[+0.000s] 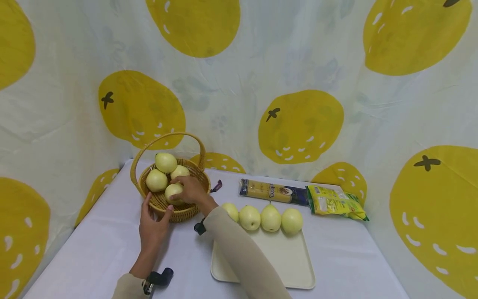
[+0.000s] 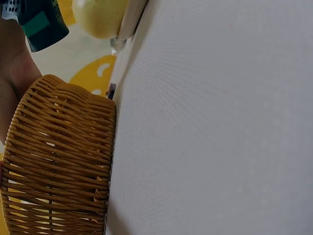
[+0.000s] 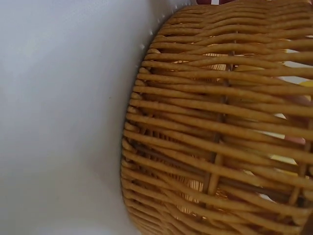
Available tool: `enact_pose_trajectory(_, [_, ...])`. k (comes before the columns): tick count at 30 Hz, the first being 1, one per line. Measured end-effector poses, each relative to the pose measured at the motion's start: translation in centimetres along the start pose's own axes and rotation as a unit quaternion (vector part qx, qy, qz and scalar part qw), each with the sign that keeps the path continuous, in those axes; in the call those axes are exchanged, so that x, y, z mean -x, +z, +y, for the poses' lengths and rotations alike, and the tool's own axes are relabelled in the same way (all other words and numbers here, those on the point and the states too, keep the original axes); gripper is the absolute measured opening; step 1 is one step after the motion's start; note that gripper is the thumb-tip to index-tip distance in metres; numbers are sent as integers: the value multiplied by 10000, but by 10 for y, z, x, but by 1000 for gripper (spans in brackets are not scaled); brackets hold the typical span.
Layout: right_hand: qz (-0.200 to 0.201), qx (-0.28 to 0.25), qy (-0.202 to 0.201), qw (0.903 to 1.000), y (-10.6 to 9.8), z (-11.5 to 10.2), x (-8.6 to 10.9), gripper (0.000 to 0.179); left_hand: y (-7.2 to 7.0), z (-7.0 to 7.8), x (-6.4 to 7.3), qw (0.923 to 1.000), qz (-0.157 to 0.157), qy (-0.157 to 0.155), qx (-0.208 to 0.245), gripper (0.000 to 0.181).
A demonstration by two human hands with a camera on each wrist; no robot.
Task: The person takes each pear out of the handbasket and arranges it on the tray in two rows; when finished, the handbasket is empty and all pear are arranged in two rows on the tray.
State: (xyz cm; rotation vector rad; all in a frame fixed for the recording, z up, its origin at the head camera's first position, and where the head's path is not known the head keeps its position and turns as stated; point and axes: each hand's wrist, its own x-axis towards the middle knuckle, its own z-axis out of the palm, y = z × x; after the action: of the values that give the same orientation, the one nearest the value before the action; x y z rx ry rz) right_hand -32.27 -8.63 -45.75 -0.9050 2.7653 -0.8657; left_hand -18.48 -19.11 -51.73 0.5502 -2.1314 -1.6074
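Observation:
A wicker basket (image 1: 179, 214) with a tall arched handle stands at the left of the table, holding several pale yellow pears (image 1: 166, 162). My right hand (image 1: 192, 191) reaches in over its right rim and grips the front pear (image 1: 173, 192), partly covering it. My left hand (image 1: 153, 226) touches the basket's front left side, fingers extended up to the rim and thumb spread apart. In the left wrist view the woven wall (image 2: 58, 156) fills the left side. The right wrist view shows the basket's wall (image 3: 220, 122) close up; the right fingers cannot be made out there.
Right of the basket lies a cream tray (image 1: 287, 261), with a row of pears (image 1: 270, 218) along its far edge. Behind are a long pasta packet (image 1: 274, 192) and a yellow-green bag (image 1: 336, 201). A small purple wrapped item (image 1: 216, 186) lies beside the basket. A patterned curtain (image 1: 231, 104) hangs behind.

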Motion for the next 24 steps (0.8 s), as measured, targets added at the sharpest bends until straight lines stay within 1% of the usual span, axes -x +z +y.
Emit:
enact_pose_trajectory(6, [-62,-33,137,9999,-4,0,5,58,1,-2,-1,10000,-13,-65,-5,94])
enact_pose_trajectory(12, [165,-326,187,9992,-7,2,12,59,0,-1,1,9999,-91,-38,53,95])
enact_pose_trajectory(19, [501,-963,111,9940,-20,-2,23,56,-1,1,2,10000,-67,23,39,95])
enact_pose_trajectory(24, [690,-1631,77,9842,-35,-3,38,56,-2,2,1,10000,-51,10,5,95])
